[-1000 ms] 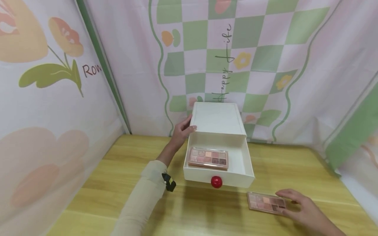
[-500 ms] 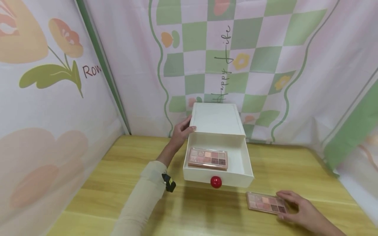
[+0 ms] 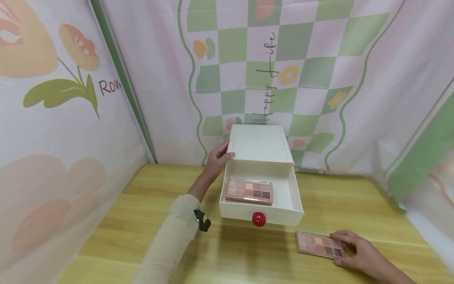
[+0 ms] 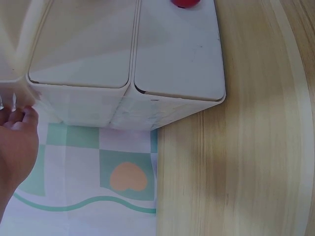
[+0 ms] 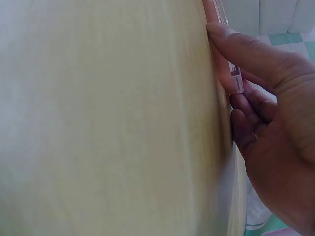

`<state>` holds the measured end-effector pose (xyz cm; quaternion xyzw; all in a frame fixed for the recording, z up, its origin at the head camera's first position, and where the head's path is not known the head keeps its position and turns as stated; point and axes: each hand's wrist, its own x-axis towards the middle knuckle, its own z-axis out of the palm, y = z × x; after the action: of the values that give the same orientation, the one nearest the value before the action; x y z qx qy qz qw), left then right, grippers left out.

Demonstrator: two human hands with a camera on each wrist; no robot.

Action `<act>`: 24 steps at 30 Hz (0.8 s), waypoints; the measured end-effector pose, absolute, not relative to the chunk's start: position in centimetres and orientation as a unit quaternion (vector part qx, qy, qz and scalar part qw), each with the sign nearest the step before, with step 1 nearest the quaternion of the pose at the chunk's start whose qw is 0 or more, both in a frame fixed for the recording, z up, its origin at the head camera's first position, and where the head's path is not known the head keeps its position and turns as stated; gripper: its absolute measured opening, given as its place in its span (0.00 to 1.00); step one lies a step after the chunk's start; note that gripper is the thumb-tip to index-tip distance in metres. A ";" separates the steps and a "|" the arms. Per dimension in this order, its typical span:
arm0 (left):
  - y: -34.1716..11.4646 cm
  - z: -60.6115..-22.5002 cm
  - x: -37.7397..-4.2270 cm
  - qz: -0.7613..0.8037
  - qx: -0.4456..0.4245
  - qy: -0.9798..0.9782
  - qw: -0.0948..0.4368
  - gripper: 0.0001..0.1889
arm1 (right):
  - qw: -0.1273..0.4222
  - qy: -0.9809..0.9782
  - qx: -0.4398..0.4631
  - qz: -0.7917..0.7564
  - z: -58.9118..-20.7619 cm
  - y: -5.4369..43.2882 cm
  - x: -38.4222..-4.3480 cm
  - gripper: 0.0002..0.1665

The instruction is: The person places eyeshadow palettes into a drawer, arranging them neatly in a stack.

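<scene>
A white drawer unit (image 3: 260,142) stands against the back cloth, its top drawer (image 3: 237,211) pulled out by a red knob's side (image 3: 259,219). An eyeshadow palette (image 3: 249,191) lies flat in this drawer, towards the left. My left hand (image 3: 214,163) holds the unit's upper left side, thumb at the top front corner. On the table at the front right lies a second eyeshadow palette (image 3: 317,244). My right hand (image 3: 360,254) pinches its right end, thumb on the near edge and fingers at the far edge. In the right wrist view, the palette's clear-lidded end (image 5: 236,81) sits between thumb and fingers.
The wooden table (image 3: 152,221) is bounded by printed cloth (image 3: 166,86) at the back and sides. In the left wrist view, closed lower drawers (image 4: 179,54) show below the top one. The pulled-out drawer overhangs the table.
My right hand has closed slightly on the right end of the table palette. The left hand keeps its place on the drawer unit.
</scene>
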<state>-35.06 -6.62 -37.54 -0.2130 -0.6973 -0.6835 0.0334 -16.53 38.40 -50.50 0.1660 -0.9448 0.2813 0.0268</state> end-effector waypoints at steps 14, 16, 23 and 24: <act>-6.7 -37.5 -34.8 -0.684 -0.216 -0.696 0.031 0.37 | 0.038 -0.930 0.185 0.316 -50.8 38.5 -16.4 0.31; -6.6 -37.5 -34.8 -0.685 -0.215 -0.696 0.032 0.37 | 0.040 -0.928 0.186 0.320 -50.8 38.6 -16.4 0.31; -6.6 -37.4 -34.9 -0.685 -0.212 -0.697 0.030 0.37 | 0.035 -0.927 0.175 0.329 -50.6 38.6 -16.3 0.30; -6.6 -37.4 -34.9 -0.685 -0.211 -0.697 0.030 0.38 | 0.034 -0.927 0.173 0.331 -50.6 38.6 -16.3 0.30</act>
<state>-34.85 -6.60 -37.40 -0.2115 -0.6966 -0.6850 0.0299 -16.29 38.61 -50.62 0.1731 -0.9269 0.3312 0.0343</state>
